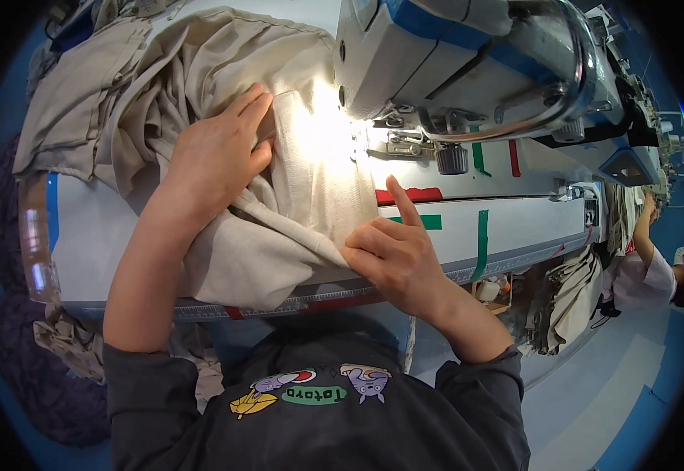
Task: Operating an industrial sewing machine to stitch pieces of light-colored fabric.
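Beige fabric (302,188) lies in folds on the white sewing table, and its right edge runs up to the needle area of a sewing machine (408,71). A bright lamp glare washes out the cloth there, so the needle and stitches cannot be made out. My left hand (218,157) rests on the cloth left of a flat, folded strip, fingers stretched forward and thumb out to the side. At the fabric's near right corner, my right hand (395,255) pinches the edge between curled fingers and thumb, its index finger pointing up toward the machine.
Red tape (408,196) and green tape (479,243) mark the tabletop. A ruler strip (318,302) follows the front edge. More beige pieces (75,102) lie at the far left. Cloth stacks (565,302) hang at right, near another person's arm (645,231).
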`<state>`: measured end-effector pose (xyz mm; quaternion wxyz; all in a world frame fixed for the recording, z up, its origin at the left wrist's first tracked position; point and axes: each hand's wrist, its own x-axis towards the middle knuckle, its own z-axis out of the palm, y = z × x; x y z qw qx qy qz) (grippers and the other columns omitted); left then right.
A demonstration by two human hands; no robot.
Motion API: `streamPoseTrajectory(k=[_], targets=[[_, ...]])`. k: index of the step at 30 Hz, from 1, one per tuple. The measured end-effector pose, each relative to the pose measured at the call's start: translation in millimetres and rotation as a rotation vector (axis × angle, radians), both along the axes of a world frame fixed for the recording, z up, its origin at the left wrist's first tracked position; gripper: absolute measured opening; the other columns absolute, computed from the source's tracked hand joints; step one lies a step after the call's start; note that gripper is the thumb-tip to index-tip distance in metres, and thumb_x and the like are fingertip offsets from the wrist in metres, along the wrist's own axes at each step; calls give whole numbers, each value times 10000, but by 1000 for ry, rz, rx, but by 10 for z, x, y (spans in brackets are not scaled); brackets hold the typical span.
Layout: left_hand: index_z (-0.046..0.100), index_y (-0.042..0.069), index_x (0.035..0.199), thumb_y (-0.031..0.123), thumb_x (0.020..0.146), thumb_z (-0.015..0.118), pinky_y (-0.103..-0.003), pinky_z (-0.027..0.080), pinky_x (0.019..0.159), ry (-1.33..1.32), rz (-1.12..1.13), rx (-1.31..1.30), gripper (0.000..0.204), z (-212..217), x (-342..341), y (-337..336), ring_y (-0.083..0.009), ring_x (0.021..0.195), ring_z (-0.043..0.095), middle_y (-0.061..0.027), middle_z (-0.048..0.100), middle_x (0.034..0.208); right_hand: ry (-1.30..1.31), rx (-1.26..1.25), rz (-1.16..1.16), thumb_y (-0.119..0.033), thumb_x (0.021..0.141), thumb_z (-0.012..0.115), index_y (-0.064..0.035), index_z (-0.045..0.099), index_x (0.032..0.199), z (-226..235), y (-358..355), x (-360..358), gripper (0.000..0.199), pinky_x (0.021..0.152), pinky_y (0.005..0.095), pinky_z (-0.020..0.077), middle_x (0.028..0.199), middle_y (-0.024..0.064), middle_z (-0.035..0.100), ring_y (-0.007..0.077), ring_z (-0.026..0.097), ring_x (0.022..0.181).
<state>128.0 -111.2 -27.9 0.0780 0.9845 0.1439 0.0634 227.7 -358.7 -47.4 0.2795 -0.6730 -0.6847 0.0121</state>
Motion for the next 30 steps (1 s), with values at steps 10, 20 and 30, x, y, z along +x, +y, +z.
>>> streamPoseTrajectory(k=[10,20,30], targets=[[605,93,1233,370,815,746,-380,550,787,-372,-487,43,521,214,18,393,-286,937,671,-122,679,1065,4,16,-29,-74,747,662,-141,627,792,-86,94,138,87,1193,583,215,807,-28,547,116,614,789],[610,-27,1172,213,862,679,-348,542,675,103,-513,-259,397,819,-669,-1047,-265,859,674,-201,640,1072,150,92,104,-70,745,662,-104,670,885,14,-269,-369,145,1201,543,213,911,2,691,164,704,932],[524,68,1337,180,859,661,-385,544,810,-2,-99,-115,510,40,-418,-535,-276,958,649,-54,546,1371,5,-6,42,-69,747,647,-121,699,893,18,-531,-389,163,1195,481,274,924,-15,688,149,704,982]])
